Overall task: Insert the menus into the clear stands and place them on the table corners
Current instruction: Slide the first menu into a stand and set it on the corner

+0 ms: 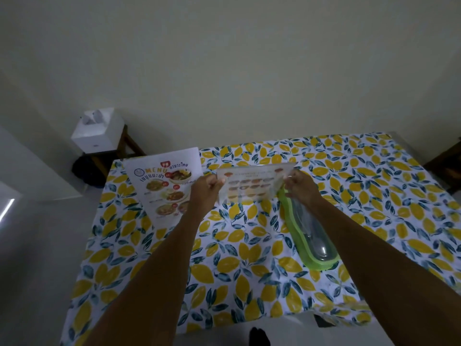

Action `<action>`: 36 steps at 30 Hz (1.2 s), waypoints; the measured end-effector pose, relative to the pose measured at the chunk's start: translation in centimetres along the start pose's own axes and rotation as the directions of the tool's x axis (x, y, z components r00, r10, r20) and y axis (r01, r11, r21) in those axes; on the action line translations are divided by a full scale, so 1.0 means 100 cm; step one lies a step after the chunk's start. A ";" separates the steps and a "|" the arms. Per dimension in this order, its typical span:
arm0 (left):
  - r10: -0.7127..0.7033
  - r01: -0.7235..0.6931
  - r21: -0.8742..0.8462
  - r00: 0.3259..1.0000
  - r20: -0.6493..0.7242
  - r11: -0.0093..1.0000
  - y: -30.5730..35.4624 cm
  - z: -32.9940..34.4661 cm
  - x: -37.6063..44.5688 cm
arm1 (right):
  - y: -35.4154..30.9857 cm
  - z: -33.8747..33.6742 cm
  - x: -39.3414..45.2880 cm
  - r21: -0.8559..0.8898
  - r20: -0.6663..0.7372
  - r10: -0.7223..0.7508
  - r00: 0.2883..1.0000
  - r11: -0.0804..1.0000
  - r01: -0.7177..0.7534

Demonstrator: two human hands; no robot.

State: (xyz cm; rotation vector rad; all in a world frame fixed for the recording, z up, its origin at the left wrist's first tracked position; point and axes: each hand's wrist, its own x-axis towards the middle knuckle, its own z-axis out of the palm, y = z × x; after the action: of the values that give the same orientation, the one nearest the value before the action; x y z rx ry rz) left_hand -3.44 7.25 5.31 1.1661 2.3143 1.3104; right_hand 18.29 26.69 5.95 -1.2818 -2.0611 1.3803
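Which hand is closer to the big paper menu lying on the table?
Left. The left hand is right beside the paper menu's edge, gripping the clear stand. The right hand holds the stand's far side.

Menu sheet point(166, 186) on table point(249, 258) far-left, stand point(253, 183) centre, lidded box point(309, 233) to its right

Both arms stretched forward, left hand point(208, 182) and right hand point(298, 184) level, fingers curled closed in pinches
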 end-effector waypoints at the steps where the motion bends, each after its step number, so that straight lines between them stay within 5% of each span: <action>1: -0.015 0.015 -0.004 1.000 -0.014 1.000 0.001 0.003 0.006 | 0.004 0.000 0.010 -0.031 0.003 -0.004 1.000 1.000 0.004; 13: -0.181 0.199 0.137 0.975 -0.132 0.970 0.009 0.024 0.053 | -0.018 0.011 0.074 -0.181 -0.026 -0.050 0.998 0.982 0.044; 25: -0.147 0.239 0.398 0.957 -0.249 0.886 0.005 0.037 0.069 | -0.020 0.014 0.096 -0.355 -0.005 -0.107 0.994 0.930 0.098; 36: -0.177 0.251 0.379 0.959 -0.220 0.891 0.014 0.035 0.058 | -0.019 0.011 0.089 -0.462 0.021 -0.095 0.995 0.882 0.093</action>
State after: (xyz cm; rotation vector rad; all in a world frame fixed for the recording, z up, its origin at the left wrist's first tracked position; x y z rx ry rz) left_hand -4.55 14.04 5.42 0.8817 2.8491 0.9155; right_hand 11.84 33.26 5.45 -1.3276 -2.5132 0.8647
